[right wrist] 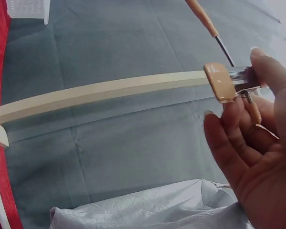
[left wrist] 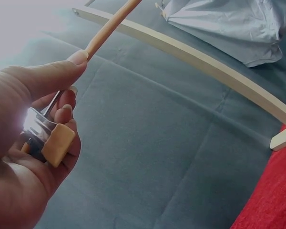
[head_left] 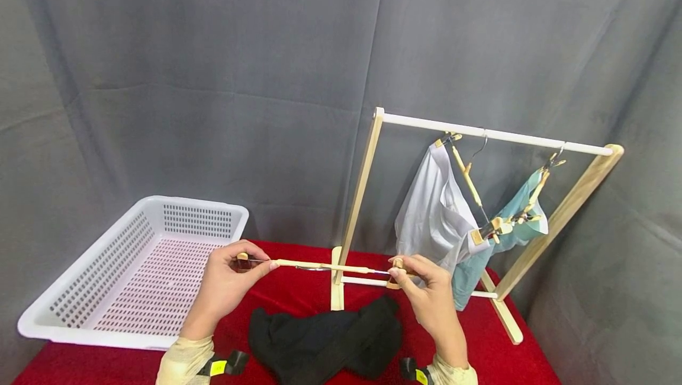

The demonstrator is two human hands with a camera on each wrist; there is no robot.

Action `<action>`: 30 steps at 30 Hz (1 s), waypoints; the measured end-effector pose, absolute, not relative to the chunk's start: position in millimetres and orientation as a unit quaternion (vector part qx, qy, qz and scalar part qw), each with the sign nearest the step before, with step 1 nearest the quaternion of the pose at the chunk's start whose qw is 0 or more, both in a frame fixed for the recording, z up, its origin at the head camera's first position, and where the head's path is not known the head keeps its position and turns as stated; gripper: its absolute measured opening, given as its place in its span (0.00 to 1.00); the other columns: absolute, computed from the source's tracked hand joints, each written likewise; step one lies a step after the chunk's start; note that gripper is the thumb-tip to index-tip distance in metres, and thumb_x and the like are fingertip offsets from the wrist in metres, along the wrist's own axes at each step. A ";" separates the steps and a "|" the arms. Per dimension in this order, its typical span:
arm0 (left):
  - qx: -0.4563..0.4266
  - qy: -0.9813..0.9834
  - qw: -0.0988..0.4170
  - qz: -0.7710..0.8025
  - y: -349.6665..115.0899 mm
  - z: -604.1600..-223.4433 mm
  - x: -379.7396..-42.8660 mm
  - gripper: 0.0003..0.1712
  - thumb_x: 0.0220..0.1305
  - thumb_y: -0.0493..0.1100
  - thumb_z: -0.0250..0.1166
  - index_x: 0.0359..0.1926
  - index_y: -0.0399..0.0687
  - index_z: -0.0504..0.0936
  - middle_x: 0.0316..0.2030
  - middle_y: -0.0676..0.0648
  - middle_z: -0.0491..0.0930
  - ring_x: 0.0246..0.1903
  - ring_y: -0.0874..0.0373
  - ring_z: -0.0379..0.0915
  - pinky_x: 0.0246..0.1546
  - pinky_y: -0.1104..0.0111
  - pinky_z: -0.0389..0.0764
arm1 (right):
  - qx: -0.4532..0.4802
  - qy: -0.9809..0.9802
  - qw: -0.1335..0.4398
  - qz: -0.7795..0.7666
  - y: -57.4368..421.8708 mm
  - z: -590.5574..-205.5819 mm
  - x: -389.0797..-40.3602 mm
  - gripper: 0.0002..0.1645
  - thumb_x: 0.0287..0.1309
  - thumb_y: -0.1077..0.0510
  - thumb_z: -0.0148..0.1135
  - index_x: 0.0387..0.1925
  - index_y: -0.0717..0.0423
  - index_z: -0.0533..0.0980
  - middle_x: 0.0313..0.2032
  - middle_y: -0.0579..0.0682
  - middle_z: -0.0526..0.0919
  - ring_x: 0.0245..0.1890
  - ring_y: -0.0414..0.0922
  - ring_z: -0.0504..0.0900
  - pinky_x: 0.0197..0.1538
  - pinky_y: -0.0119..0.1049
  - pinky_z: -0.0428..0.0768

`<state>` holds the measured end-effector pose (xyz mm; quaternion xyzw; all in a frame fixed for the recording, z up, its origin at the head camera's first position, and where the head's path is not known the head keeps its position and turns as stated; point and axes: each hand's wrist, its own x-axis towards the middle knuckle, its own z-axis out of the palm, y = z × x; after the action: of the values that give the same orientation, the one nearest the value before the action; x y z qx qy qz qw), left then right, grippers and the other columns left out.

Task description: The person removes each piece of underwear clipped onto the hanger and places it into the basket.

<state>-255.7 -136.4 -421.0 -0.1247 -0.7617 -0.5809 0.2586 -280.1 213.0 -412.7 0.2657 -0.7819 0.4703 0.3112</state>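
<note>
Pale wooden clip hanger with slim metal rod ends [head_left: 346, 268] spans the lower centre of the head view, its long axis running left to right, nearly level. The left hand [head_left: 226, 287] pinches its left end; the right hand [head_left: 428, 296] grips the wood-padded right clip [right wrist: 219, 82]. Crumpled black cloth [head_left: 325, 337] lies below the hanger in the frame, neither hand clearly nearer. Fingers partly hide the wood-padded left clip [left wrist: 58, 144]; the cloth's folds are indistinct, and the bottom edge cuts it off.
</note>
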 end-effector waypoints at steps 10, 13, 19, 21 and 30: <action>-0.134 -0.756 0.249 -0.591 -137.3 -423.6 -257.7 0.09 0.53 0.35 0.79 0.33 0.48 0.87 0.29 0.50 0.84 0.25 0.59 0.75 0.27 0.70 0.80 | 0.272 -0.786 0.191 0.521 208.3 -408.8 -272.1 0.10 0.56 0.69 0.72 0.32 0.54 0.80 0.24 0.47 0.81 0.23 0.35 0.77 0.29 0.29 0.82; -0.145 -0.755 0.233 -0.596 -136.3 -426.0 -259.5 0.10 0.53 0.35 0.79 0.35 0.47 0.86 0.31 0.48 0.85 0.26 0.59 0.75 0.28 0.69 0.80 | 0.281 -0.805 0.148 0.501 203.6 -410.1 -272.0 0.09 0.55 0.63 0.76 0.30 0.51 0.81 0.23 0.44 0.82 0.21 0.34 0.74 0.25 0.31 0.80; -0.134 -0.761 0.224 -0.594 -136.8 -430.2 -261.5 0.12 0.53 0.34 0.78 0.37 0.46 0.85 0.32 0.46 0.84 0.27 0.59 0.77 0.30 0.69 0.82 | 0.297 -0.823 0.111 0.472 197.0 -411.0 -269.7 0.05 0.53 0.58 0.78 0.32 0.49 0.87 0.25 0.43 0.86 0.21 0.34 0.73 0.25 0.32 0.79; -0.130 -0.766 0.226 -0.588 -137.1 -430.8 -262.0 0.14 0.54 0.34 0.78 0.41 0.46 0.84 0.35 0.47 0.83 0.29 0.59 0.78 0.32 0.69 0.83 | 0.301 -0.821 0.115 0.471 196.0 -410.6 -268.6 0.05 0.54 0.59 0.78 0.32 0.49 0.87 0.24 0.42 0.85 0.21 0.34 0.72 0.24 0.32 0.78; -0.150 -0.763 0.235 -0.583 -132.6 -429.9 -261.6 0.37 0.56 0.32 0.75 0.65 0.48 0.71 0.52 0.46 0.78 0.41 0.58 0.78 0.46 0.69 0.81 | 0.302 -0.808 0.167 0.478 193.7 -408.1 -261.7 0.08 0.52 0.64 0.78 0.31 0.49 0.86 0.18 0.42 0.79 0.19 0.33 0.68 0.22 0.31 0.73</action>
<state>-261.6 -132.6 -429.9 -0.1498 -0.7632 -0.5830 0.2348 -261.7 193.7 -408.1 0.3018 -0.8078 0.4779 0.1674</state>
